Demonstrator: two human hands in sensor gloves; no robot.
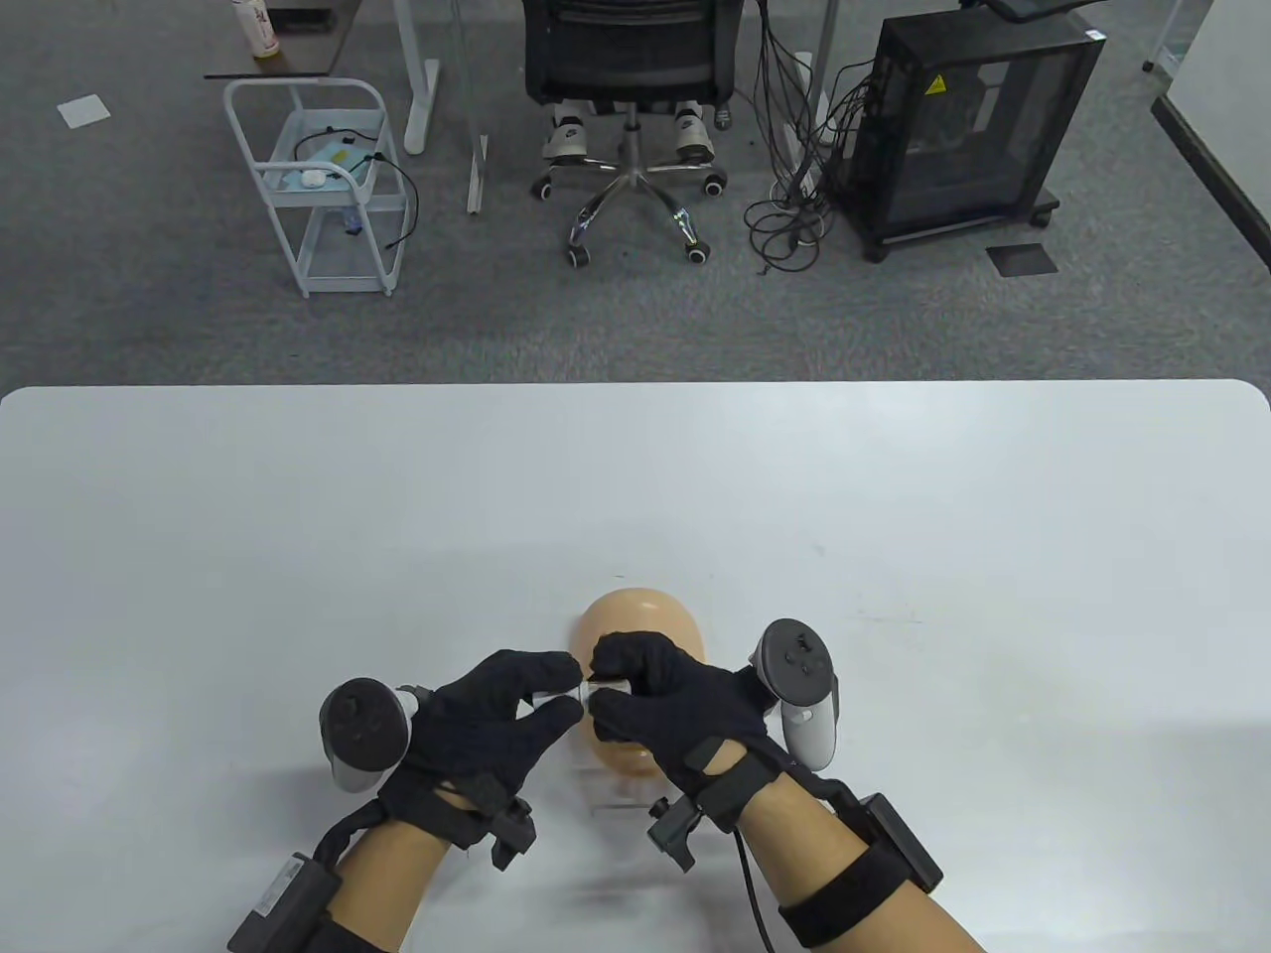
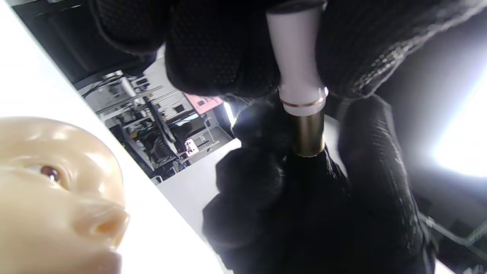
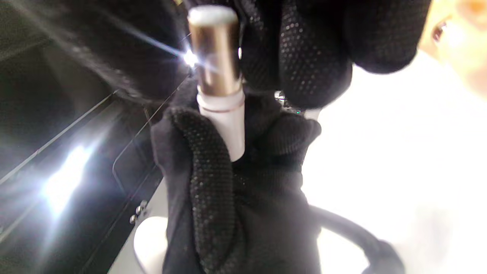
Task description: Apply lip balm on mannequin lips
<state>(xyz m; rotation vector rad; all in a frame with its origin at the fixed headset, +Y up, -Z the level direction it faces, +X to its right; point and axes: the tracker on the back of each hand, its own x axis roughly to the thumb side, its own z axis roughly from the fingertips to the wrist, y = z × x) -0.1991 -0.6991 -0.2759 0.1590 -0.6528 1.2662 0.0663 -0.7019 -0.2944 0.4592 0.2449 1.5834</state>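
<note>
A lip balm tube [image 1: 581, 692] with a white section [image 2: 295, 57] and a gold metallic section [image 2: 308, 133] is held between both hands, above the mannequin head [image 1: 640, 615]. My left hand [image 1: 556, 685] pinches the white section, also seen in the right wrist view [image 3: 228, 129]. My right hand [image 1: 601, 680] pinches the gold section [image 3: 215, 57], which ends in a whitish tip. The two sections are joined in one line. The beige mannequin head lies face up under the hands. Its eye, nose and part of the lips show in the left wrist view [image 2: 57, 198].
The white table [image 1: 298, 556] stretches around the head. Beyond its far edge, on the floor, stand an office chair [image 1: 626, 69], a white cart [image 1: 323, 189] and a black cabinet [image 1: 973, 129].
</note>
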